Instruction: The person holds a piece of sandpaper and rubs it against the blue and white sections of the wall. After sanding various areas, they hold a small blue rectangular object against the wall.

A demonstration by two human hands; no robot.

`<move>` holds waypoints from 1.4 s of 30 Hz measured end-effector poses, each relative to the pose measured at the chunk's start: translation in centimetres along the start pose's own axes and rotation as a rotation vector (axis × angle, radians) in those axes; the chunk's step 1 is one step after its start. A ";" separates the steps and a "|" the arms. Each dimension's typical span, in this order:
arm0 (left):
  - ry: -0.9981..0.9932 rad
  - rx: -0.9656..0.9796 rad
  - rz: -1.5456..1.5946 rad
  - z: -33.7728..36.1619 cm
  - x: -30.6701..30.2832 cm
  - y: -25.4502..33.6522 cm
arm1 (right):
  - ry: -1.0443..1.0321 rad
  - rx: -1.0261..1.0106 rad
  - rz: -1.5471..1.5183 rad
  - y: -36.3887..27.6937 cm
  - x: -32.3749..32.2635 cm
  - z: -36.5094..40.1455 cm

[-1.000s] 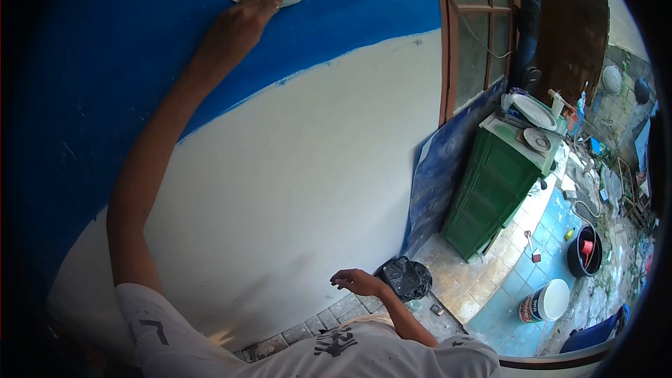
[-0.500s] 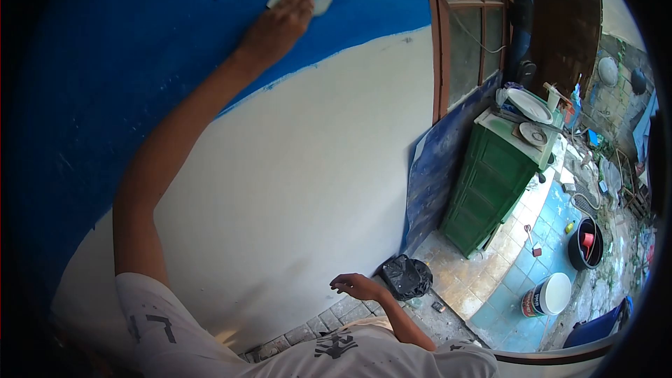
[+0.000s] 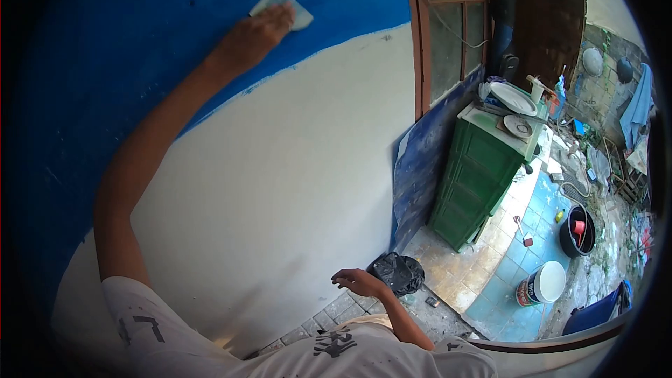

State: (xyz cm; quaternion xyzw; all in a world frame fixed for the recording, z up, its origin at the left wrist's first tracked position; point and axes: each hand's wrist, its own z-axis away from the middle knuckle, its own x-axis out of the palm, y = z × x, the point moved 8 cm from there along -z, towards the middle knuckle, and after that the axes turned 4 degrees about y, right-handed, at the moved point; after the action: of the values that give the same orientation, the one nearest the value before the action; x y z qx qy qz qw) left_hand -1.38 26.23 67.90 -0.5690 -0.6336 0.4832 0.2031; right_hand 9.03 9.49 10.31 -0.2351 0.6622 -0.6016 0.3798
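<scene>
Head view: left hand (image 3: pixel 253 33) raised, fingers flat and close together, pinning a pale sheet (image 3: pixel 297 17) to the blue wall band (image 3: pixel 140 28), well left of the wooden window frame (image 3: pixel 420 42). The sheet juts past the fingertips toward the frame, its long axis slanting. Right hand (image 3: pixel 358 283) hangs low, below and left of the frame, fingers loosely spread and empty, far from the sheet.
</scene>
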 end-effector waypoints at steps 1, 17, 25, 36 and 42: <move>0.000 0.000 -0.004 -0.2 0.1 -0.4 | -0.005 -0.005 0.013 0.1 -0.1 0.0; -0.030 0.068 -0.204 -1.5 2.6 3.3 | 0.040 0.015 -0.022 0.7 -0.7 0.2; 0.044 0.000 -0.116 -2.4 3.7 5.1 | -0.004 0.041 -0.030 0.3 0.0 -0.2; 0.109 -0.020 -0.087 -4.8 4.6 3.7 | 0.022 0.030 -0.083 1.3 0.6 0.1; -0.056 0.066 -0.087 -4.9 6.2 5.0 | 0.043 0.077 -0.033 1.3 0.1 0.4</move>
State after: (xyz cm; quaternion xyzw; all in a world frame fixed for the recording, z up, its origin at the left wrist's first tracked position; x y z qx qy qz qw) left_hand 3.55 33.25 64.04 -0.5203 -0.6467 0.5104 0.2248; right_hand 9.45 9.41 9.08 -0.2182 0.6427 -0.6377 0.3641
